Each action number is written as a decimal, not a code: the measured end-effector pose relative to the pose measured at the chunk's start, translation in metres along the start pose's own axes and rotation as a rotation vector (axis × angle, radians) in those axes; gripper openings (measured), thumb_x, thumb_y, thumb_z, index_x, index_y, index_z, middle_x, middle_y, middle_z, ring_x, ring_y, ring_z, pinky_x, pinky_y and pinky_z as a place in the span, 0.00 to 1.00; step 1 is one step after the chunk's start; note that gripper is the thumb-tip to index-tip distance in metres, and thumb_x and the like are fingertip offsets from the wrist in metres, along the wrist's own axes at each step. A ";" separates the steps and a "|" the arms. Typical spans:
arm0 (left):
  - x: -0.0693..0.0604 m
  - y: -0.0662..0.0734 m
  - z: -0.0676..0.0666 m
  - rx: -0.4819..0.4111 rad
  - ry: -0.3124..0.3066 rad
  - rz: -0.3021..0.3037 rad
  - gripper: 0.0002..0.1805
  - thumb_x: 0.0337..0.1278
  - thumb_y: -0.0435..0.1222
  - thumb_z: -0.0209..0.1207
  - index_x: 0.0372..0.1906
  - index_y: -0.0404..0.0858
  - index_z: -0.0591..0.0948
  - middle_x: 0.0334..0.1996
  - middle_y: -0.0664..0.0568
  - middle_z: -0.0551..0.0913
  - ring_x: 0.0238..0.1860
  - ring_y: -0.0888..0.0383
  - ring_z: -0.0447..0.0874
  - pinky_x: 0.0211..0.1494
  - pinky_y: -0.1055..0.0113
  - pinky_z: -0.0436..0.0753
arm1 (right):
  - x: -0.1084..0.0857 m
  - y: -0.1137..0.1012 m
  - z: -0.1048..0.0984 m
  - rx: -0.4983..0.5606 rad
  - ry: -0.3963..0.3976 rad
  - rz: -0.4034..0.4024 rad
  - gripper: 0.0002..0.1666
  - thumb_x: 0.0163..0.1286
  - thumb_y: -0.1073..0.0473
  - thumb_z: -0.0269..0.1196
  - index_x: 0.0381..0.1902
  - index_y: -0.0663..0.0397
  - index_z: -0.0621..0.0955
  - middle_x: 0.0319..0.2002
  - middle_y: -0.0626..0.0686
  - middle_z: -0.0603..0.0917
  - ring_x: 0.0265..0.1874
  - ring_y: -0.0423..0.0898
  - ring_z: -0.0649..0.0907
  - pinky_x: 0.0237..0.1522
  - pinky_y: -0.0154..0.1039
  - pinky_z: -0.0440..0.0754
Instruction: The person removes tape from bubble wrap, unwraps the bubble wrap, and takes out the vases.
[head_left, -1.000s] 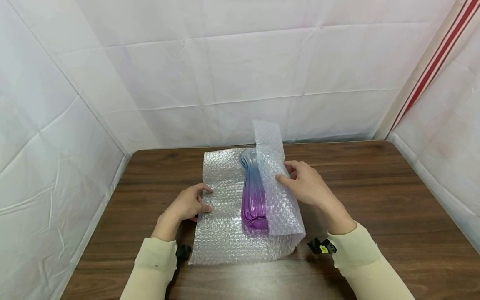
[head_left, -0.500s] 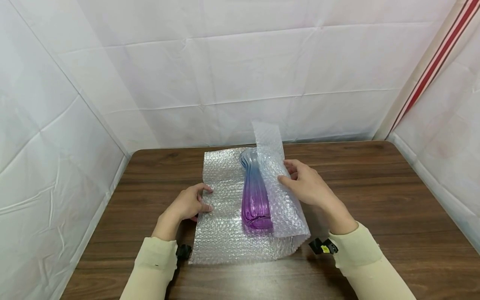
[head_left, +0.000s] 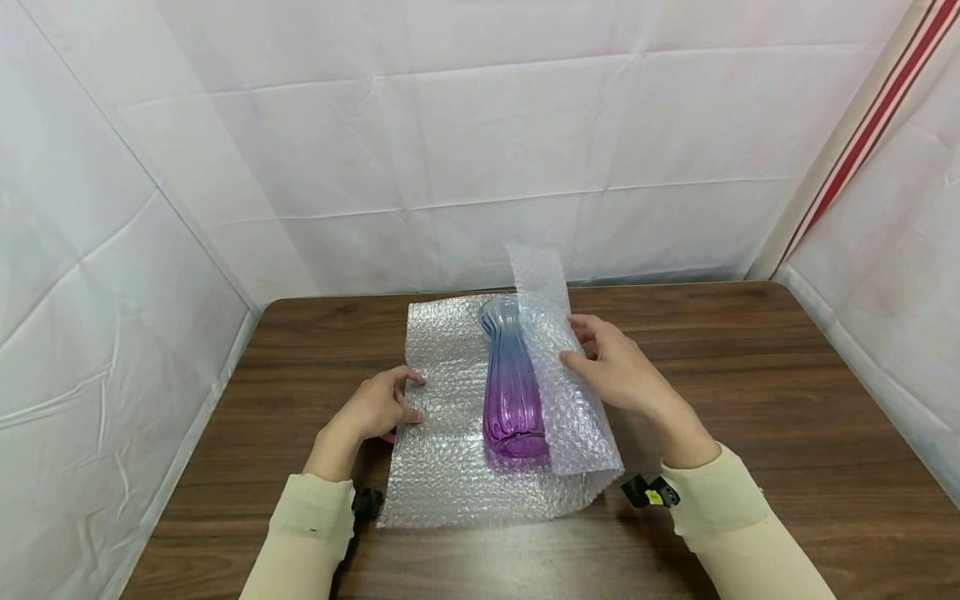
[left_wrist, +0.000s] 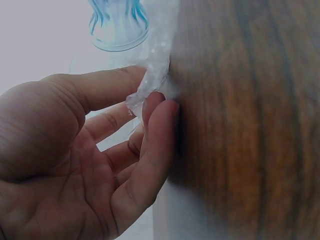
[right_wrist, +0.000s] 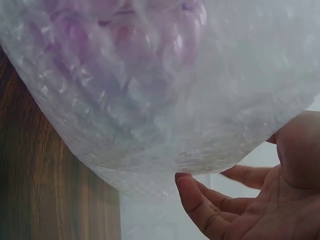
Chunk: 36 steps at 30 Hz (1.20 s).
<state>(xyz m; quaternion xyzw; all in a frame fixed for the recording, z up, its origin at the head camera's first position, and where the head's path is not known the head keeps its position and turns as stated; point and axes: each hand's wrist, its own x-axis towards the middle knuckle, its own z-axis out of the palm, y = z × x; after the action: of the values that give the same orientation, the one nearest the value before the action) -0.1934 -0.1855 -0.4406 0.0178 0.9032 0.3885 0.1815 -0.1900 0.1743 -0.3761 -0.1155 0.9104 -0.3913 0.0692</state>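
A ribbed glass vase (head_left: 512,392), blue at the neck and purple at the base, lies on a sheet of bubble wrap (head_left: 446,492). The wrap's right part is folded up over the vase's right side. At the sheet's left edge, my left hand (head_left: 371,408) pinches it; the left wrist view has the wrap (left_wrist: 159,55) between thumb and fingers, with the vase's clear-blue mouth (left_wrist: 120,25) beyond. My right hand (head_left: 618,371) holds the folded flap, thumb on top. In the right wrist view, its fingertips touch the wrap (right_wrist: 150,140), and purple glass shows through.
The dark wooden table (head_left: 750,375) extends to both sides of the wrap. White sheeting (head_left: 480,150) rises behind its back edge and at both sides. A red-striped band (head_left: 870,142) runs down the back right corner. Small black devices (head_left: 367,504) sit at both wrists.
My right hand has shifted slightly to the right with the flap, which uncovers a little more of the vase's purple base. The left hand has stayed in place.
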 end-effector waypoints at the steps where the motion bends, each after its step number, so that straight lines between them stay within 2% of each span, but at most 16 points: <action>1: 0.000 0.000 0.000 0.000 0.000 -0.001 0.29 0.58 0.32 0.73 0.65 0.45 0.79 0.32 0.45 0.75 0.25 0.51 0.77 0.23 0.61 0.86 | 0.000 0.000 0.000 -0.002 0.002 -0.011 0.39 0.79 0.51 0.59 0.82 0.52 0.60 0.67 0.63 0.76 0.61 0.60 0.81 0.58 0.57 0.83; 5: 0.000 0.000 0.000 0.002 -0.002 -0.007 0.29 0.58 0.32 0.73 0.65 0.45 0.79 0.33 0.45 0.75 0.26 0.51 0.78 0.24 0.61 0.86 | 0.000 0.002 -0.001 -0.037 0.016 -0.060 0.39 0.78 0.53 0.59 0.83 0.41 0.60 0.63 0.62 0.75 0.50 0.55 0.83 0.51 0.51 0.83; 8: 0.000 0.001 0.001 0.000 -0.004 -0.010 0.29 0.58 0.32 0.73 0.65 0.45 0.79 0.33 0.45 0.75 0.26 0.51 0.78 0.24 0.61 0.86 | -0.001 0.002 -0.001 -0.045 0.022 -0.081 0.38 0.78 0.55 0.59 0.82 0.34 0.62 0.58 0.61 0.74 0.42 0.50 0.80 0.43 0.44 0.79; 13: -0.001 0.001 0.001 -0.003 -0.002 -0.009 0.28 0.59 0.32 0.73 0.64 0.45 0.79 0.32 0.45 0.75 0.25 0.51 0.78 0.24 0.61 0.86 | 0.000 0.002 0.000 -0.044 0.023 -0.079 0.34 0.79 0.57 0.58 0.79 0.31 0.68 0.49 0.59 0.72 0.33 0.47 0.72 0.35 0.41 0.73; 17: -0.001 0.001 0.001 -0.006 0.000 -0.007 0.28 0.58 0.32 0.73 0.64 0.45 0.80 0.32 0.45 0.75 0.25 0.52 0.77 0.24 0.60 0.86 | 0.000 0.001 0.000 -0.034 0.019 -0.064 0.33 0.79 0.57 0.57 0.78 0.31 0.69 0.48 0.59 0.71 0.28 0.46 0.70 0.31 0.41 0.72; 24: -0.001 0.002 0.000 -0.008 -0.002 -0.005 0.28 0.58 0.32 0.73 0.64 0.45 0.79 0.31 0.45 0.75 0.25 0.51 0.78 0.24 0.60 0.86 | 0.000 0.001 -0.001 -0.029 0.020 -0.053 0.32 0.79 0.55 0.57 0.78 0.32 0.68 0.50 0.59 0.71 0.31 0.47 0.73 0.33 0.41 0.74; 31: -0.001 0.002 0.000 0.000 0.001 -0.007 0.28 0.58 0.32 0.73 0.64 0.45 0.79 0.32 0.45 0.75 0.25 0.50 0.78 0.24 0.60 0.86 | 0.000 0.002 -0.002 -0.039 0.028 -0.047 0.32 0.80 0.47 0.58 0.79 0.33 0.68 0.52 0.59 0.74 0.38 0.49 0.77 0.36 0.41 0.77; 36: -0.001 0.002 0.000 -0.002 -0.002 -0.013 0.28 0.59 0.32 0.73 0.64 0.45 0.79 0.32 0.45 0.75 0.25 0.50 0.78 0.24 0.60 0.86 | 0.000 0.003 -0.003 -0.047 0.031 -0.047 0.33 0.79 0.44 0.59 0.79 0.33 0.67 0.50 0.58 0.73 0.37 0.49 0.76 0.36 0.41 0.76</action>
<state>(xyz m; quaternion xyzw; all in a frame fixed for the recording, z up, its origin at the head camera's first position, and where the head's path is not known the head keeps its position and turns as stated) -0.1923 -0.1844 -0.4386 0.0119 0.9027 0.3883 0.1850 -0.1909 0.1784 -0.3768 -0.1324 0.9173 -0.3730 0.0432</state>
